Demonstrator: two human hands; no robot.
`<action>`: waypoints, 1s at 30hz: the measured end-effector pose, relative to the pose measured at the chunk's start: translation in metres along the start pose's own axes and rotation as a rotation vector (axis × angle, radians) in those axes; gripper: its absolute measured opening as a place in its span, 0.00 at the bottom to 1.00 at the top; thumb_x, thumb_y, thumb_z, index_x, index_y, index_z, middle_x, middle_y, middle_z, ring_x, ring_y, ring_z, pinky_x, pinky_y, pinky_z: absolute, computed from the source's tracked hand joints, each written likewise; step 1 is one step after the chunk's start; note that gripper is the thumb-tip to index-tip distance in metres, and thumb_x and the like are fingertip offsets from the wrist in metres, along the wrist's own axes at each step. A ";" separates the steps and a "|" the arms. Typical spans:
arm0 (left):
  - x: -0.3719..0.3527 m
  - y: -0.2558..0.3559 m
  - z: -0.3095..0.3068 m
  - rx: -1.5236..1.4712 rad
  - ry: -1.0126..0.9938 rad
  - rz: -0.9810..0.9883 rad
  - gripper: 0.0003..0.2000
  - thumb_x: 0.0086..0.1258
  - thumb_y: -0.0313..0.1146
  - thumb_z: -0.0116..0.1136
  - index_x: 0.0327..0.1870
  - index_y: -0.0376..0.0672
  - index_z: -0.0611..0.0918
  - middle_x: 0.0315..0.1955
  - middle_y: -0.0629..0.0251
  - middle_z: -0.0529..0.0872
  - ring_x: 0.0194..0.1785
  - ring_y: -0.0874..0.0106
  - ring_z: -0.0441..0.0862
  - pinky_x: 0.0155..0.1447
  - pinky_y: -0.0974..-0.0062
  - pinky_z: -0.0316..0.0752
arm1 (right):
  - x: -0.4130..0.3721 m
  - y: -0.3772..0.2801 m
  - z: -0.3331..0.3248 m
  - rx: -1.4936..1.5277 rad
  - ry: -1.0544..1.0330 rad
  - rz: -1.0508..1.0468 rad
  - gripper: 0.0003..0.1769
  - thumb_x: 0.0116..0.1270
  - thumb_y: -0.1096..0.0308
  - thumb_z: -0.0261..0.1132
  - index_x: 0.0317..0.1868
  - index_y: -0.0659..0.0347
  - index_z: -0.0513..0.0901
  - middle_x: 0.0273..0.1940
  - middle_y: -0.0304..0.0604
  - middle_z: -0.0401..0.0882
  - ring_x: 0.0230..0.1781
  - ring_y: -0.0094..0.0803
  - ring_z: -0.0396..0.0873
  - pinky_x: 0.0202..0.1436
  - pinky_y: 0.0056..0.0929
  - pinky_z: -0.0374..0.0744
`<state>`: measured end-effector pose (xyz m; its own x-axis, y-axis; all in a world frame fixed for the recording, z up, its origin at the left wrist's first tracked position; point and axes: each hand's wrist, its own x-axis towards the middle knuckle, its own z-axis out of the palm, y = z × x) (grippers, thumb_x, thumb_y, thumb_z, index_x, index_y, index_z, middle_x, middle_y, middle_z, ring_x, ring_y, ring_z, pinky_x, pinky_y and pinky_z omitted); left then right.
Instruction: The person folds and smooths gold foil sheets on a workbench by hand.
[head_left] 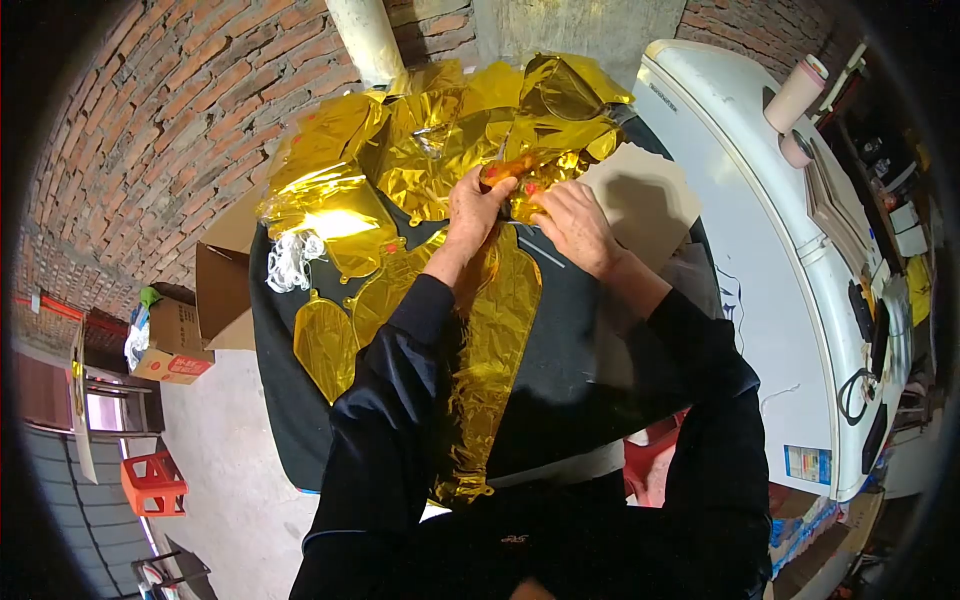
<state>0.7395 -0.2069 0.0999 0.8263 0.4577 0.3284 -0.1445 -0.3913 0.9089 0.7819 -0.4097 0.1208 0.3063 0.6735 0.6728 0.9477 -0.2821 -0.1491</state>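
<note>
Flat gold foil balloons lie heaped over the far part of a dark-covered table. My left hand pinches a crumpled edge of gold foil with small red marks. Close by on the right, my right hand has its fingers closed on the same foil. Below my hands a long foil balloon with a fringed edge hangs toward my body. More flat foil pieces lie left of it, partly under my left sleeve. My fingertips are partly hidden by the foil.
White string is bundled at the table's left edge. Thin pale sticks and a cardboard sheet lie right of the foil. A white fridge stands close on the right. Cardboard boxes and a red stool are left.
</note>
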 end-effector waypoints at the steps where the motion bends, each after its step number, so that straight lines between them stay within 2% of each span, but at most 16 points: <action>1: 0.002 -0.001 -0.001 -0.011 -0.006 -0.008 0.14 0.69 0.37 0.74 0.45 0.36 0.87 0.36 0.53 0.91 0.37 0.64 0.86 0.45 0.67 0.80 | -0.003 0.004 0.003 0.019 -0.044 -0.019 0.10 0.68 0.70 0.70 0.48 0.62 0.82 0.46 0.46 0.80 0.51 0.47 0.79 0.61 0.43 0.74; 3: 0.009 -0.010 -0.002 -0.034 -0.021 -0.023 0.14 0.73 0.38 0.71 0.50 0.38 0.87 0.39 0.53 0.92 0.39 0.65 0.88 0.47 0.67 0.80 | -0.001 0.003 0.002 0.075 -0.036 -0.011 0.06 0.72 0.73 0.66 0.46 0.62 0.82 0.41 0.48 0.78 0.46 0.50 0.78 0.55 0.44 0.76; 6: 0.014 -0.013 -0.002 0.027 0.024 0.021 0.15 0.75 0.40 0.68 0.53 0.39 0.87 0.39 0.54 0.92 0.40 0.64 0.88 0.48 0.65 0.80 | 0.011 0.002 0.001 0.118 0.124 0.123 0.06 0.72 0.69 0.67 0.46 0.58 0.82 0.42 0.44 0.81 0.49 0.45 0.81 0.54 0.44 0.79; 7: 0.016 -0.011 -0.002 -0.020 0.030 0.017 0.15 0.75 0.40 0.68 0.53 0.39 0.87 0.40 0.52 0.92 0.43 0.59 0.89 0.50 0.64 0.80 | 0.017 0.003 -0.001 0.066 0.142 0.191 0.06 0.75 0.68 0.63 0.48 0.59 0.81 0.44 0.46 0.81 0.49 0.48 0.81 0.53 0.47 0.80; 10: 0.026 0.006 -0.011 0.149 0.096 0.071 0.15 0.74 0.39 0.68 0.53 0.39 0.88 0.43 0.51 0.92 0.47 0.56 0.89 0.53 0.64 0.80 | 0.029 0.030 0.015 0.064 0.129 0.288 0.07 0.77 0.68 0.61 0.49 0.58 0.81 0.47 0.46 0.82 0.51 0.49 0.81 0.55 0.47 0.80; 11: 0.033 0.002 -0.011 0.076 0.102 0.117 0.15 0.73 0.38 0.69 0.54 0.38 0.88 0.46 0.50 0.92 0.50 0.54 0.89 0.54 0.63 0.81 | 0.032 0.034 0.017 0.078 0.082 0.294 0.08 0.78 0.68 0.59 0.49 0.60 0.82 0.48 0.47 0.83 0.53 0.49 0.81 0.59 0.46 0.79; 14: 0.033 0.040 -0.018 0.175 0.067 0.064 0.15 0.73 0.38 0.69 0.53 0.38 0.88 0.45 0.50 0.92 0.49 0.53 0.89 0.54 0.62 0.81 | 0.047 0.047 0.031 -0.004 -0.018 0.092 0.10 0.77 0.68 0.59 0.48 0.64 0.83 0.49 0.50 0.83 0.55 0.49 0.80 0.62 0.45 0.77; 15: 0.041 0.035 -0.015 0.091 0.034 0.124 0.14 0.75 0.37 0.68 0.53 0.37 0.87 0.42 0.54 0.93 0.45 0.59 0.91 0.51 0.65 0.82 | 0.054 0.050 0.037 -0.058 0.000 0.032 0.14 0.75 0.64 0.61 0.46 0.69 0.85 0.48 0.52 0.85 0.56 0.51 0.80 0.64 0.46 0.76; 18: 0.043 0.054 -0.015 -0.166 -0.109 -0.062 0.11 0.78 0.35 0.65 0.51 0.36 0.86 0.37 0.60 0.93 0.41 0.70 0.90 0.46 0.72 0.81 | 0.073 0.053 0.043 -0.234 -0.045 0.196 0.18 0.73 0.59 0.63 0.43 0.70 0.87 0.46 0.54 0.87 0.56 0.55 0.80 0.64 0.49 0.74; 19: 0.048 0.051 -0.015 -0.232 -0.149 -0.010 0.10 0.80 0.33 0.63 0.48 0.34 0.84 0.34 0.65 0.91 0.39 0.81 0.86 0.41 0.77 0.79 | 0.081 0.056 0.043 -0.259 -0.219 0.270 0.21 0.73 0.56 0.62 0.49 0.68 0.85 0.50 0.55 0.86 0.58 0.56 0.79 0.67 0.52 0.71; 22: 0.056 0.061 -0.021 -0.184 -0.078 0.131 0.10 0.80 0.33 0.63 0.46 0.33 0.83 0.34 0.69 0.89 0.39 0.83 0.84 0.40 0.77 0.78 | 0.119 0.061 0.026 -0.323 -0.744 0.483 0.32 0.73 0.46 0.59 0.64 0.65 0.82 0.62 0.59 0.83 0.65 0.59 0.76 0.76 0.62 0.61; 23: 0.065 0.054 -0.024 -0.279 -0.093 0.139 0.09 0.81 0.33 0.63 0.47 0.34 0.83 0.37 0.71 0.89 0.41 0.83 0.83 0.43 0.78 0.81 | 0.126 0.069 0.031 -0.312 -0.872 0.526 0.35 0.75 0.41 0.54 0.72 0.57 0.77 0.72 0.59 0.74 0.73 0.57 0.69 0.77 0.69 0.55; 26: 0.061 0.096 -0.050 -0.292 -0.065 0.065 0.09 0.82 0.33 0.62 0.49 0.35 0.84 0.40 0.69 0.89 0.42 0.80 0.85 0.49 0.77 0.83 | 0.109 0.088 0.055 -0.360 -0.663 0.506 0.36 0.76 0.39 0.52 0.76 0.49 0.72 0.79 0.55 0.63 0.80 0.55 0.59 0.77 0.76 0.50; 27: 0.066 0.101 -0.063 -0.209 -0.072 0.164 0.09 0.82 0.32 0.61 0.52 0.35 0.84 0.43 0.67 0.89 0.43 0.78 0.86 0.53 0.76 0.84 | 0.108 0.090 0.057 -0.315 -0.686 0.572 0.38 0.77 0.33 0.48 0.81 0.40 0.66 0.83 0.48 0.56 0.83 0.55 0.51 0.77 0.82 0.46; 28: 0.068 0.105 -0.074 -0.197 -0.047 0.172 0.11 0.82 0.34 0.61 0.54 0.35 0.84 0.42 0.67 0.90 0.43 0.77 0.87 0.50 0.76 0.84 | 0.106 0.093 0.057 -0.307 -0.664 0.564 0.40 0.76 0.31 0.47 0.81 0.39 0.65 0.83 0.47 0.56 0.83 0.55 0.51 0.78 0.82 0.45; 30: 0.078 0.115 -0.097 -0.261 0.015 0.207 0.12 0.82 0.37 0.63 0.50 0.36 0.85 0.39 0.67 0.90 0.40 0.77 0.87 0.47 0.76 0.82 | 0.100 0.098 0.059 -0.293 -0.625 0.548 0.42 0.76 0.28 0.45 0.83 0.37 0.62 0.84 0.44 0.56 0.84 0.56 0.50 0.78 0.83 0.45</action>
<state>0.7349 -0.1385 0.2548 0.7568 0.4026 0.5150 -0.4449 -0.2599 0.8570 0.9103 -0.3299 0.1308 0.7853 0.6184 0.0291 0.6184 -0.7812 -0.0852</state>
